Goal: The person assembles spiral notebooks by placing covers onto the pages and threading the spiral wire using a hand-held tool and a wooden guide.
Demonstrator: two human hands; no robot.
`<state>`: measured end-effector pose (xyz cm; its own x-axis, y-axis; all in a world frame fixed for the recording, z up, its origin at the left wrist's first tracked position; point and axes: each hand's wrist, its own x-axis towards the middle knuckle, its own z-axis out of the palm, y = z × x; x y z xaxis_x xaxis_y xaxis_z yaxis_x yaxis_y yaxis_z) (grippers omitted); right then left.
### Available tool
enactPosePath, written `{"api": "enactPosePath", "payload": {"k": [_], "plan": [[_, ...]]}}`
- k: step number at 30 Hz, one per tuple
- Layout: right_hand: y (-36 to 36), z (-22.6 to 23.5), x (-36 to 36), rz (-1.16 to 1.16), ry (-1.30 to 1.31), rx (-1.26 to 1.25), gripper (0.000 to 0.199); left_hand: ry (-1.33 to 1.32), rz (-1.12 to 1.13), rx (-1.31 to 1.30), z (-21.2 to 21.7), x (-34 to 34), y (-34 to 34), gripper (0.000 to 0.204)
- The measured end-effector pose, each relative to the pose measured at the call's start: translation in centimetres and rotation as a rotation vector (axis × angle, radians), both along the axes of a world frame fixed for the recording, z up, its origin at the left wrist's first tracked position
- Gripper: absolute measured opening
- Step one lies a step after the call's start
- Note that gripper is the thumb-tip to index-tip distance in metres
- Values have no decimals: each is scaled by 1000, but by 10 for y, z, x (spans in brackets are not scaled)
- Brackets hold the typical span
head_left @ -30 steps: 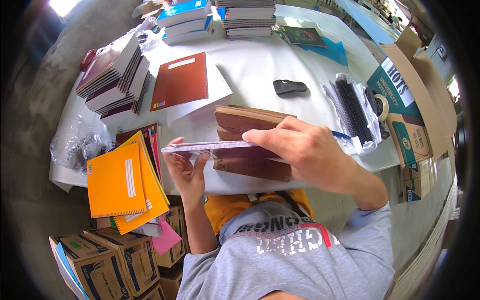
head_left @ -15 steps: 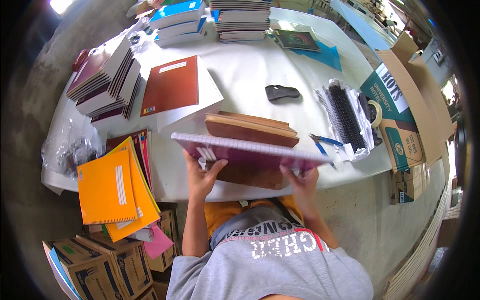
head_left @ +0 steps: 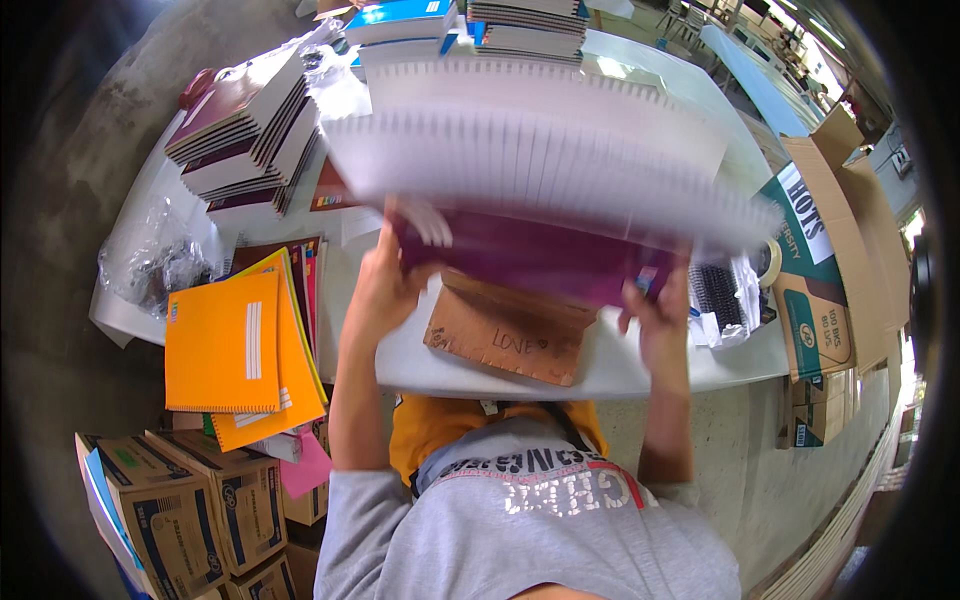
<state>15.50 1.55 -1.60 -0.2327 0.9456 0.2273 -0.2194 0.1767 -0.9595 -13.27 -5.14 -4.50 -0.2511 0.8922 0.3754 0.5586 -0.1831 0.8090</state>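
Table: we see a white tabletop [head_left: 640, 365] with book stacks at its far edge.
Notebook: large purple-covered spiral notebook [head_left: 540, 255], blurred, lifted above the table between both hands, white pages fanned up.
Brown stack: brown card-covered books [head_left: 505, 335] lie flat under it.
Left hand: our left hand [head_left: 385, 280] clamps the notebook's left edge.
Right hand: our right hand [head_left: 660, 325] clamps its right edge.
Orange pads: orange notebooks [head_left: 235, 345] overhang the table's left side.
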Motion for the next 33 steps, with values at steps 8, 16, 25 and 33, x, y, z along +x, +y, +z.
{"api": "enactPosePath", "payload": {"k": [8, 16, 25, 33], "plan": [[39, 34, -26, 136, -161, 240, 27, -178, -39, 37, -18, -24, 48, 47], [45, -17, -8, -27, -673, 572, 23, -160, 10, 155, -82, -17, 39, 47], [28, -110, -9, 37, -251, 164, 63, 42, 247, 82, -113, 8, 22, 40], [61, -82, 30, 322, -542, 161, 72, 342, 456, 17, -110, 2, 9, 44]]}}
